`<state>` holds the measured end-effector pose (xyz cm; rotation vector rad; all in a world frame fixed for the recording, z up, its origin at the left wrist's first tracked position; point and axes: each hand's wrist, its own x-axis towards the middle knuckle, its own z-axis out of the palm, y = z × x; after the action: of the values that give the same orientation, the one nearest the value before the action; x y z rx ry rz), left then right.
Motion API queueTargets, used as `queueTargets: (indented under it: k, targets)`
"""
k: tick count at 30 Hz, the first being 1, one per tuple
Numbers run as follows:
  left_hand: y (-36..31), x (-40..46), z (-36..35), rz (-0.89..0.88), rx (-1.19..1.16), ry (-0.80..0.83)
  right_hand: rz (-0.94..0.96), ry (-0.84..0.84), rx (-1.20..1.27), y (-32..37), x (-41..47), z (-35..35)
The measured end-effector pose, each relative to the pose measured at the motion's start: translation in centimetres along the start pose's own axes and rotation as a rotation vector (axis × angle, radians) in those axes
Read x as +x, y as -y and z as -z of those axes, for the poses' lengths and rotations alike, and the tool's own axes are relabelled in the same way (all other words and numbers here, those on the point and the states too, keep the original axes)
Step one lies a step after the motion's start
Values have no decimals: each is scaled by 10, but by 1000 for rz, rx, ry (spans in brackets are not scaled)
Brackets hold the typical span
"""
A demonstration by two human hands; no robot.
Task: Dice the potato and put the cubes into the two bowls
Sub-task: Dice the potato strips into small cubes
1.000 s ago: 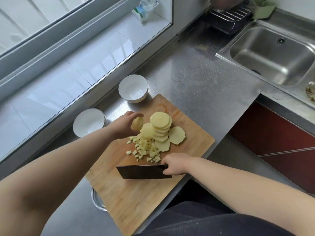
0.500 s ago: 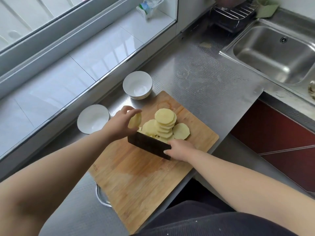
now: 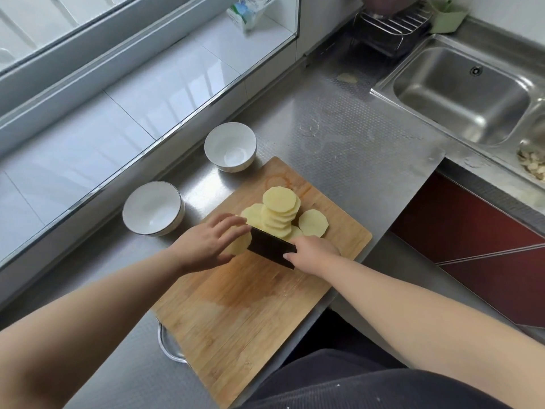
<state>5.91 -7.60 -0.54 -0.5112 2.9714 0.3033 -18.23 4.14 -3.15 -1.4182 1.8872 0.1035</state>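
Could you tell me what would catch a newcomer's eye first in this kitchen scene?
Most striking is the stack of pale potato slices at the far end of the wooden cutting board, with the dark cleaver just in front, gripped by the right hand while the left hand holds a slice beside the blade. Next come two white bowls, both without cubes, on the steel counter left of the board.

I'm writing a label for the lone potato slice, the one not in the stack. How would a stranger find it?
Start at the wooden cutting board on the steel counter. At its far end is a leaning stack of potato slices. The lone slice lies flat on the board just right of that stack, on the sink side; unlike its neighbours, nothing rests on it.
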Motion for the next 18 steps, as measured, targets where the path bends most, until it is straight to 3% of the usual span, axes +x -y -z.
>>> queueTargets:
  k: [7, 14, 18]
  targets:
    - [-12, 1, -10, -168, 90, 63, -4, -24, -3, 1, 2, 3]
    - [-20, 13, -33, -55, 199, 322, 5, -14, 32, -4, -4, 3]
    - [-28, 24, -45, 25, 174, 375, 12, -18, 44, -9, -10, 3]
